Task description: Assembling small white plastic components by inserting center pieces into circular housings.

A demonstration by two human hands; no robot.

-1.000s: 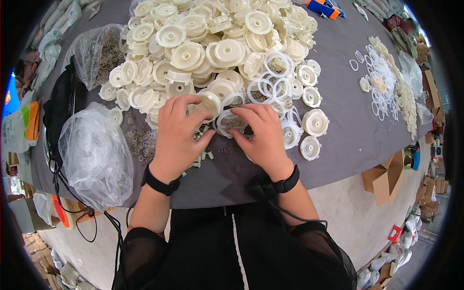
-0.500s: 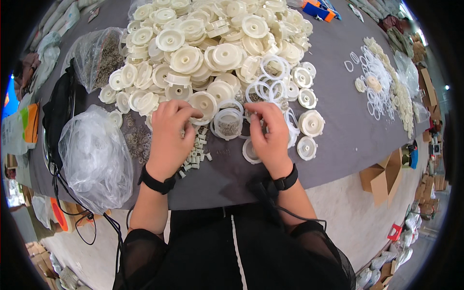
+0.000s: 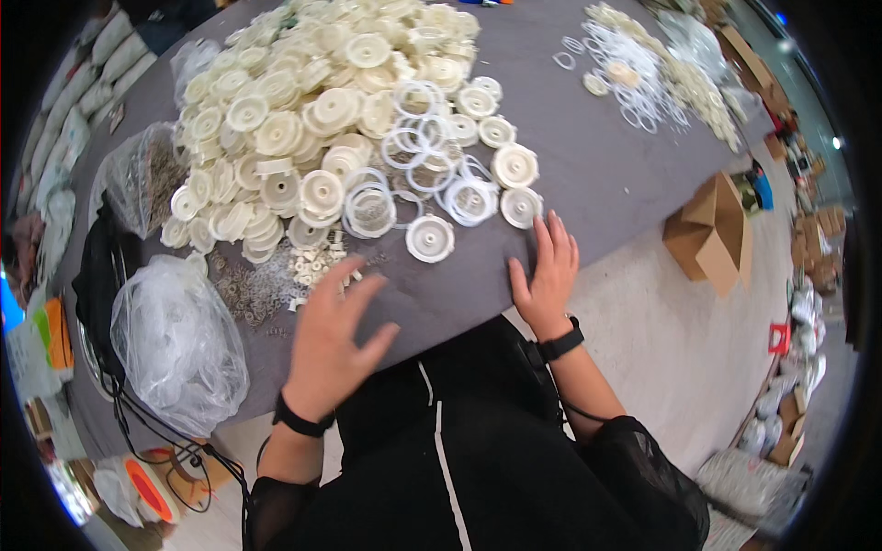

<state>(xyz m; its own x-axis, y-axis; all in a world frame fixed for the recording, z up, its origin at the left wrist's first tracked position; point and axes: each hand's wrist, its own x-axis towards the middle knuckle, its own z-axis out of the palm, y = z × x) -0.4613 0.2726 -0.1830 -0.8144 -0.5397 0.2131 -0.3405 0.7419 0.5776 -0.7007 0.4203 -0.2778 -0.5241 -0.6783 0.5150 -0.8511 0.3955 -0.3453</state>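
My left hand (image 3: 333,344) is held over the front of the grey-covered table, smeared a little by motion, its fingers apart with nothing in them. Just beyond its fingertips are small cream plastic fittings (image 3: 312,266) and a scatter of small metal springs (image 3: 248,292). With fingers stretched out, my right hand (image 3: 549,275) rests at the table's front edge, near a cream round plastic cap (image 3: 522,208). Another cap (image 3: 430,239) lies face up between my hands. Clear white rings (image 3: 423,151) overlap beside a large heap of cream caps (image 3: 303,119).
A crumpled clear plastic bag (image 3: 179,344) and black cables (image 3: 170,413) lie at the left edge. Behind them sits a bag of small metal parts (image 3: 152,179). More rings (image 3: 634,73) are piled far right. An open cardboard box (image 3: 707,230) stands on the floor.
Both hands have drawn back from the parts toward the front edge, the right also moving rightward, and their fingers have spread. A cap now lies flat near the middle. The view has shifted.
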